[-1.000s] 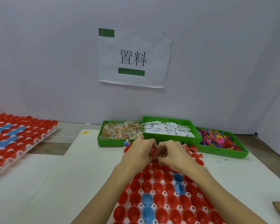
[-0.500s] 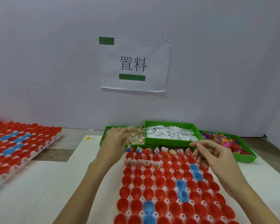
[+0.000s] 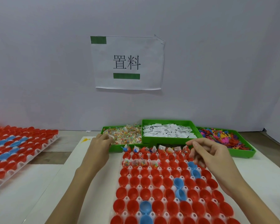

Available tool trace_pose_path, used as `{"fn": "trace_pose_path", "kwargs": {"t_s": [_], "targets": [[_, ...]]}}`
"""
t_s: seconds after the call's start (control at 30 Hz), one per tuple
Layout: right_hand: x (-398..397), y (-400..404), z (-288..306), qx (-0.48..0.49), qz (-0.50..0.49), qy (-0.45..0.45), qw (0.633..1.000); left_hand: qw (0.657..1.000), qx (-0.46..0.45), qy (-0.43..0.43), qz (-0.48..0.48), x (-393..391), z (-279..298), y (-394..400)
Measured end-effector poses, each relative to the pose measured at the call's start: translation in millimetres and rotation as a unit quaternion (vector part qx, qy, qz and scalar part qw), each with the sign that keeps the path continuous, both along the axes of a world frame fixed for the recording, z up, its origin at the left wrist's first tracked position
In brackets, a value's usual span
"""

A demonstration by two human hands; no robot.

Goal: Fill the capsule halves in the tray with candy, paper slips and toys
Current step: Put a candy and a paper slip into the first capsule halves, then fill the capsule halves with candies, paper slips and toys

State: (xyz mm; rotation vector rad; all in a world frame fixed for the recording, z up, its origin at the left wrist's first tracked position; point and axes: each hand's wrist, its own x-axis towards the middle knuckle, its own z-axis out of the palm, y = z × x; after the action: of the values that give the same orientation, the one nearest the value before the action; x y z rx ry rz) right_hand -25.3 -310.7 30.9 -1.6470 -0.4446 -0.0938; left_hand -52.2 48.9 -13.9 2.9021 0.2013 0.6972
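A white tray (image 3: pixel 127 198) of red and blue capsule halves (image 3: pixel 155 181) lies in front of me. Its far row (image 3: pixel 153 149) holds candy, slips and toys, and the left part of the second row (image 3: pixel 141 163) holds candy. Behind it stand green bins of candy packets (image 3: pixel 128 135), paper slips (image 3: pixel 166 132) and coloured toys (image 3: pixel 223 138). My left hand (image 3: pixel 99 147) is at the candy bin's left edge, fingers curled into the packets. My right hand (image 3: pixel 207 151) hovers over the tray's far right corner, fingers loosely curled, holding nothing.
A second tray of red and blue halves (image 3: pixel 14 151) lies at the left on the white table. A small yellow toy (image 3: pixel 86 140) lies left of the candy bin. A paper sign (image 3: pixel 128 62) hangs on the white back wall.
Both hands were together over the tray's far rows a second ago. They have parted: the left went to the candy bin, the right drew back to the tray's right side.
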Motion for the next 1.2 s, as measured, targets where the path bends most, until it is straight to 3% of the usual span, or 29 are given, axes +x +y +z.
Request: {"fn": "trace_pose_path", "kwargs": {"t_s": [0.47,0.7,0.83,1.03,1.2], "targets": [[3,-2,-3,-0.004,-0.007,0.005,1.000,0.995,-0.059,-0.057,0.050,-9,14,1],[4,-3,-4,-0.007,-0.006,0.008,1.000,0.995,-0.070,-0.048,0.044,-12,19,5],[5,-5,-5,-0.015,-0.005,0.010,1.000,0.993,-0.073,-0.089,0.019,-13,26,0],[8,-4,-4,-0.093,-0.041,-0.044,0.994,0.977,-0.145,-0.157,-0.021,-20,57,-18],[44,23,3,-0.241,-0.096,-0.109,0.960,0.955,-0.227,-0.183,-0.057,-24,86,-37]]}}
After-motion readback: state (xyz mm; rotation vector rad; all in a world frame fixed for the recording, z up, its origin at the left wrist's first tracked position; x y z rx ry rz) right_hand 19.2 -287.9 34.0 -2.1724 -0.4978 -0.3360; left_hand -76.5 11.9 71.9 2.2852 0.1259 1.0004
